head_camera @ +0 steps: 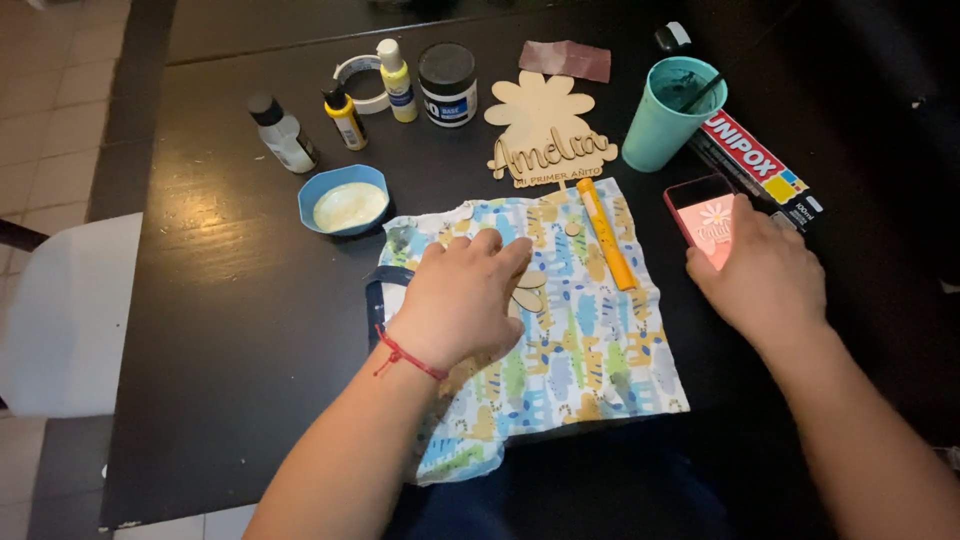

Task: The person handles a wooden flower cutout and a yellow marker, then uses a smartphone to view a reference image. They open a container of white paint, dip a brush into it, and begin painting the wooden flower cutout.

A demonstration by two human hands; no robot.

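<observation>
Our left hand (462,300) lies flat, fingers spread, on small wooden pieces (530,290); our right hand (765,280) rests fingers loosely on the phone (705,215), gripping nothing. We risk nudging the paint bowl (345,200) if the cloth (590,340) drags.

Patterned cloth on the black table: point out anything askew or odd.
The patterned cloth lies skewed, its near corner hanging over the table edge. Left hand presses on it; right hand is at the phone. Nothing looks spilled.
</observation>
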